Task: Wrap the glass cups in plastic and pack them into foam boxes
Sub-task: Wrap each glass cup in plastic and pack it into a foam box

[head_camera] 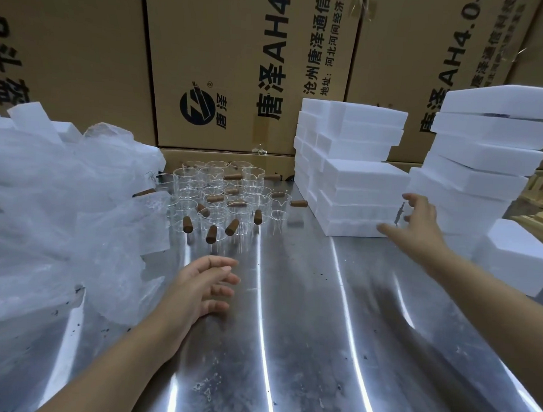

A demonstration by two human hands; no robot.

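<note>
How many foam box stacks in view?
2: middle stack by the right hand; taller stack far right. Also a lone foam box front right; foam pieces behind the plastic, more may be hidden.

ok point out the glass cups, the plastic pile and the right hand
glass cups (212, 178): head view, on one cup's wall
plastic pile (62, 196): head view, its crumpled middle
right hand (418, 224): head view, back of the hand

Clear glass cups with brown wooden handles (220, 197): one cluster, roughly eighteen; overlap prevents an exact count. White foam boxes (361, 178): left stack (351, 209) about seven layers, right stack (484, 156) at least six, plus one single box (520, 257) apart. Crumpled clear plastic sheeting (62, 196): one heap. Brown printed cardboard cartons (239, 64): at least four.
</note>
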